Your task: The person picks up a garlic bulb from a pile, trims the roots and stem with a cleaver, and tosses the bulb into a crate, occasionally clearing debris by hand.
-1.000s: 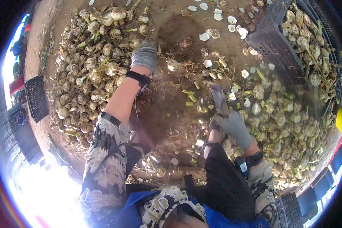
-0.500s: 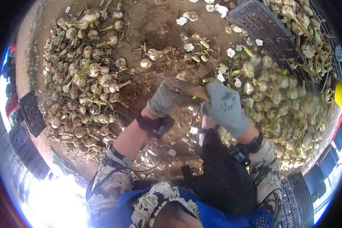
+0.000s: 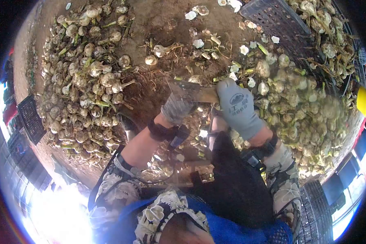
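While both gloved hands meet at the middle of the frame, the largest masses lie to either side: a heap of untrimmed bulbs [image 3: 85, 85] fills the upper left on the dirt floor [image 3: 158, 28], and a second heap of bulbs [image 3: 309, 118] fills the right. A dark plastic crate [image 3: 280, 24] sits at the upper right, with another crate [image 3: 28, 118] at the far left edge. White trimmed pieces [image 3: 199, 42] are scattered across the upper centre.

The right hand [image 3: 236, 107], in a pale grey glove, is closed around the handle end of a knife [image 3: 191, 91], whose broad blade extends leftward. The left hand [image 3: 175, 107], in a darker grey glove, sits just below and touching the blade, fingers curled shut; what it pinches cannot be told, being hidden under the blade. A black wrist strap [image 3: 162, 132] bands the left forearm.
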Available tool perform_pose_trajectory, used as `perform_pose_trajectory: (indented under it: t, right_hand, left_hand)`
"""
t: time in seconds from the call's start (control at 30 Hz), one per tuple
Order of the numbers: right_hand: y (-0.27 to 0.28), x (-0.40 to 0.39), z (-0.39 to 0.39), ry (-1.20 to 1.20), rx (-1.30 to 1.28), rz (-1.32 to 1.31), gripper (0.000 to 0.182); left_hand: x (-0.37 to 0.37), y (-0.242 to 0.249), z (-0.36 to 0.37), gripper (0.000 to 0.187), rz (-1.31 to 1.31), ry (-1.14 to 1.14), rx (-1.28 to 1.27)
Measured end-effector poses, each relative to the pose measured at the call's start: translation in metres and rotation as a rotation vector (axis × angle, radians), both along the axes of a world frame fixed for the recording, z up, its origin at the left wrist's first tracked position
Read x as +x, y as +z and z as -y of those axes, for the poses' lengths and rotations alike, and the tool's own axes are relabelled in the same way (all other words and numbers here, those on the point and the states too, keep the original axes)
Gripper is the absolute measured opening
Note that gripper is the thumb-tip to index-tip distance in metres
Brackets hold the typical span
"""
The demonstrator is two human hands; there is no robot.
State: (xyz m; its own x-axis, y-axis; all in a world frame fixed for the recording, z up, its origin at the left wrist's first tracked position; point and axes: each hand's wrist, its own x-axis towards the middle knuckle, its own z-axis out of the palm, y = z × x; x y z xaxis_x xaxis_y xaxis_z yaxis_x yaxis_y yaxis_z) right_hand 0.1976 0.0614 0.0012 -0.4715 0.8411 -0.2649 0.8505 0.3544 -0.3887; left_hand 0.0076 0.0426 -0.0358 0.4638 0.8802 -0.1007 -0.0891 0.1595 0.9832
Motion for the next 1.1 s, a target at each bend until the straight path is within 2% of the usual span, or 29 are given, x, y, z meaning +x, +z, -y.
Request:
perform_pose_trajectory:
  t: [0.03, 0.1, 0.13, 0.2, 0.3, 0.33, 0.43, 0.47, 0.5, 0.57, 0.6, 0.67, 0.77, 0.8, 0.9, 0.93, 1.0, 1.03, 1.07, 1.1]
  right_hand:
    - [-0.004, 0.001, -0.001, -0.008, 0.001, 0.007, 0.017]
    - [-0.016, 0.003, 0.002, -0.028, -0.001, 0.023, 0.018]
    - [-0.022, 0.005, 0.003, -0.012, 0.065, -0.027, 0.017]
    - [-0.035, 0.014, 0.007, 0.014, 0.199, -0.125, 0.016]
    - [-0.060, 0.046, 0.021, -0.127, -0.052, 0.217, 0.015]
    - [-0.059, 0.043, 0.022, -0.271, -0.210, 0.092, 0.025]
    - [-0.024, 0.014, 0.006, -0.620, -0.832, -0.805, 0.035]
    - [-0.025, 0.015, 0.009, -0.586, -0.887, -0.976, 0.035]
    - [0.006, 0.005, 0.000, -0.717, -1.007, -1.078, 0.028]
    - [0.005, 0.006, -0.004, -0.826, -1.190, -1.232, 0.025]
    - [0.000, 0.009, -0.010, -0.788, -1.073, -1.214, 0.024]
    - [-0.008, 0.016, -0.007, -0.732, -0.874, -1.161, 0.023]
    - [0.002, 0.026, -0.010, -0.625, -0.644, -0.966, 0.024]
    - [0.005, 0.019, -0.014, -0.740, -0.710, -0.935, 0.026]
    - [-0.012, 0.012, -0.006, -0.633, -0.565, -0.615, 0.031]
    - [-0.012, 0.009, -0.001, -0.634, -0.421, -0.710, 0.034]
    - [-0.011, 0.011, 0.001, -0.342, -0.270, -0.428, 0.028]
    - [-0.010, 0.016, 0.003, -0.196, -0.193, -0.287, 0.026]
    - [-0.042, 0.028, 0.023, -0.170, -0.268, -0.119, 0.026]
    - [-0.063, 0.047, 0.033, 0.314, -0.004, -0.075, 0.026]
  left_hand:
    - [0.001, 0.001, 0.002, 0.024, -0.235, 0.034, 0.253]
    - [0.000, -0.002, 0.005, 0.024, -0.474, 0.044, 0.453]
    - [-0.003, -0.007, 0.007, 0.024, -0.480, 0.021, 0.408]
    - [0.003, 0.000, 0.012, 0.025, 0.095, 0.206, -0.278]
    - [0.012, 0.055, 0.001, 0.035, 0.007, 0.227, -0.263]
    - [0.013, 0.058, -0.003, 0.038, -0.073, 0.219, -0.121]
    - [0.025, 0.040, -0.010, 0.067, 0.023, 0.322, -0.119]
    - [0.023, 0.042, -0.010, 0.073, 0.077, 0.328, -0.418]
    - [0.021, 0.040, -0.005, 0.068, 0.095, 0.277, -0.463]
    - [0.017, 0.036, 0.004, 0.057, 0.124, 0.173, -0.551]
    - [0.019, 0.035, 0.007, 0.058, 0.258, 0.229, -0.766]
    - [0.019, 0.036, 0.014, 0.057, 0.282, 0.229, -0.819]
    - [0.011, 0.036, 0.007, 0.053, -0.033, 0.063, -0.250]
    - [0.010, 0.041, 0.003, 0.044, -0.038, -0.010, -0.522]
    - [0.016, 0.031, -0.008, 0.036, -0.333, -0.082, -0.772]
    - [0.015, 0.033, -0.011, 0.029, -0.391, -0.053, -0.654]
    - [0.009, 0.014, -0.006, 0.028, -0.321, 0.038, -0.254]
    - [0.004, 0.010, -0.003, 0.031, -0.213, 0.062, -0.278]
    - [0.000, 0.013, -0.005, 0.034, -0.102, 0.084, -0.304]
    - [-0.003, 0.017, -0.006, 0.037, 0.009, 0.102, -0.329]
